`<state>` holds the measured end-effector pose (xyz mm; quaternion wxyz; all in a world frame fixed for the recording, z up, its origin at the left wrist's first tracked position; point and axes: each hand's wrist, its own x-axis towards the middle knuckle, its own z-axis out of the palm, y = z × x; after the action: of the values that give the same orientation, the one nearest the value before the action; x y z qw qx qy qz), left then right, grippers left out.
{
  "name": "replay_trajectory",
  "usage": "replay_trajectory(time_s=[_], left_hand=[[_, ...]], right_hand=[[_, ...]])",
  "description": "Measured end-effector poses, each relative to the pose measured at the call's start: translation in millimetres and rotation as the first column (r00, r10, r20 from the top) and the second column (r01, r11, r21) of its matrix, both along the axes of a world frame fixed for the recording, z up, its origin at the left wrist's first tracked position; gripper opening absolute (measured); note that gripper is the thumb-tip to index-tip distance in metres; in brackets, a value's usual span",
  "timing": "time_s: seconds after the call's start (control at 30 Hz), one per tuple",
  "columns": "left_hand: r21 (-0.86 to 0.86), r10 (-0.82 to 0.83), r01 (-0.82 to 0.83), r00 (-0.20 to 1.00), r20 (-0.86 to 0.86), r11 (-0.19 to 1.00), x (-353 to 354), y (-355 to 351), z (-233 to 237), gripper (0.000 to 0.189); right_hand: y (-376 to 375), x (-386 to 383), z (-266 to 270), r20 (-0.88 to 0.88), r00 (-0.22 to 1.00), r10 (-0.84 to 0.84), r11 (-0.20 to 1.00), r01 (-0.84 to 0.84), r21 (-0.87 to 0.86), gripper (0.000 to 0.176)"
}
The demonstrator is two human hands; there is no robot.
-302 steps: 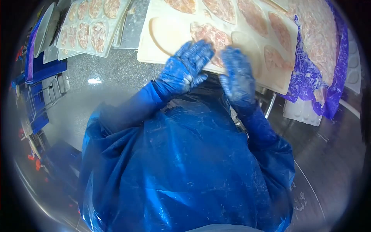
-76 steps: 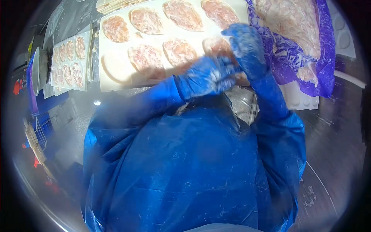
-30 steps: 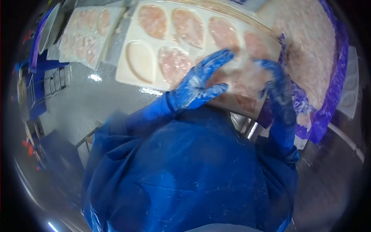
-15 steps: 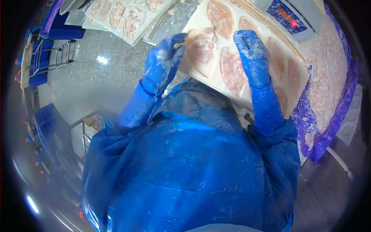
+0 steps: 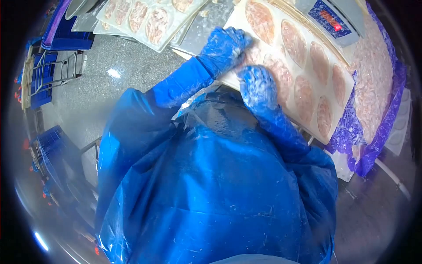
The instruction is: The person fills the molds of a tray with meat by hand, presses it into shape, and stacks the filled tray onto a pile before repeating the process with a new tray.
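Observation:
Both my hands wear blue gloves smeared with pale residue. My left hand is at the upper left part of a white tray, fingers curled down over pale pink meat. Just below and right of it, my right hand has its fingers bent at the tray's near edge. Meat shows between the two hands; whether either one grips it is hidden. Several oval portions of pink meat lie in the tray's hollows.
A second tray of ovals lies at upper left. Behind the white tray stands a scale with a red display. A heap of meat on purple film is at the right. A wheeled metal frame stands far left.
My left hand has moved right, onto the tray. My right hand has moved left and down toward it. The large piece of meat at the tray's left is now mostly covered by my hands.

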<state>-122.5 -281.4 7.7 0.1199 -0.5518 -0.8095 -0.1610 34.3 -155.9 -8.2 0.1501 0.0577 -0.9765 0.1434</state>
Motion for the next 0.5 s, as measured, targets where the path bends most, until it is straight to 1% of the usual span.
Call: replay_trajectory(time_s=[0.03, 0.07, 0.1, 0.13, 0.2, 0.23, 0.27, 0.3, 0.33, 0.37, 0.4, 0.43, 0.47, 0.5], left_hand=[[0.002, -0.004, 0.004, 1.000, -0.006, 1.000, -8.3, -0.3, 1.2, 0.038], [-0.116, 0.151, -0.146, 0.988, 0.042, 0.982, -15.4, -1.3, 1.8, 0.041], [-0.233, 0.306, -0.284, 0.950, 0.064, 0.930, -21.2, 1.0, 4.4, 0.047], [-0.231, 0.298, -0.277, 0.952, 0.063, 0.933, -14.2, 4.6, 13.5, 0.047], [-0.137, 0.300, -0.317, 0.945, -0.129, 0.939, 10.8, 10.8, 26.5, 0.050], [0.045, 0.037, -0.037, 0.999, -0.006, 0.998, 4.7, 16.9, 7.1, 0.056], [0.041, 0.039, -0.038, 0.999, -0.005, 0.998, -2.9, 17.2, -10.9, 0.056], [-0.067, 0.164, -0.173, 0.979, -0.124, 0.983, -8.9, 17.3, -13.5, 0.058], [-0.153, 0.262, -0.308, 0.930, -0.258, 0.939, -14.7, 17.8, -15.6, 0.060], [-0.160, 0.372, -0.426, 0.885, -0.281, 0.891, -22.3, 15.6, -17.3, 0.064], [-0.159, 0.372, -0.425, 0.885, -0.281, 0.891, -18.9, 13.1, -15.1, 0.064], [-0.127, 0.228, -0.237, 0.970, -0.081, 0.963, -8.5, 9.3, -12.4, 0.063], [-0.058, 0.057, -0.050, 0.992, 0.115, 0.997, 5.8, 6.0, -10.5, 0.064], [-0.162, 0.027, -0.009, 0.994, 0.106, 0.987, 31.2, 5.4, -17.7, 0.071]], right_hand=[[2.2, 5.2, 1.0, 0.044, 0.999, 0.020, 0.999, -0.018, -0.042, 0.024], [2.4, 14.9, 1.0, 0.097, 0.995, 0.037, 0.995, -0.028, -0.091, 0.024], [4.0, 19.5, -0.6, 0.056, 0.997, 0.049, 0.990, -0.041, -0.135, 0.021], [3.2, 20.5, 1.9, 0.054, 0.998, 0.041, 0.990, -0.034, -0.134, 0.021], [-1.2, 22.7, 5.9, 0.000, 0.999, 0.041, 0.983, -0.041, -0.177, 0.020], [-0.8, 23.3, 2.4, 0.000, 0.998, 0.059, 0.984, -0.058, -0.169, 0.023], [0.9, 26.9, 1.7, 0.001, 0.998, 0.060, 0.983, -0.059, -0.174, 0.023], [2.8, 29.4, 7.3, -0.010, 0.995, 0.098, 0.976, -0.098, -0.195, 0.024], [5.3, 32.0, 10.9, -0.027, 0.992, 0.126, 0.968, -0.129, -0.213, 0.025], [7.8, 39.1, 9.0, -0.028, 0.992, 0.120, 0.969, -0.123, -0.215, 0.025], [12.0, 46.4, 4.6, -0.027, 0.990, 0.137, 0.962, -0.140, -0.236, 0.027], [16.8, 50.0, 3.9, -0.024, 0.987, 0.156, 0.953, -0.157, -0.258, 0.028], [22.1, 52.2, 3.4, -0.023, 0.988, 0.156, 0.953, -0.156, -0.260, 0.028], [26.9, 54.6, 5.7, 0.016, 0.978, 0.209, 0.934, -0.195, -0.300, 0.028]])
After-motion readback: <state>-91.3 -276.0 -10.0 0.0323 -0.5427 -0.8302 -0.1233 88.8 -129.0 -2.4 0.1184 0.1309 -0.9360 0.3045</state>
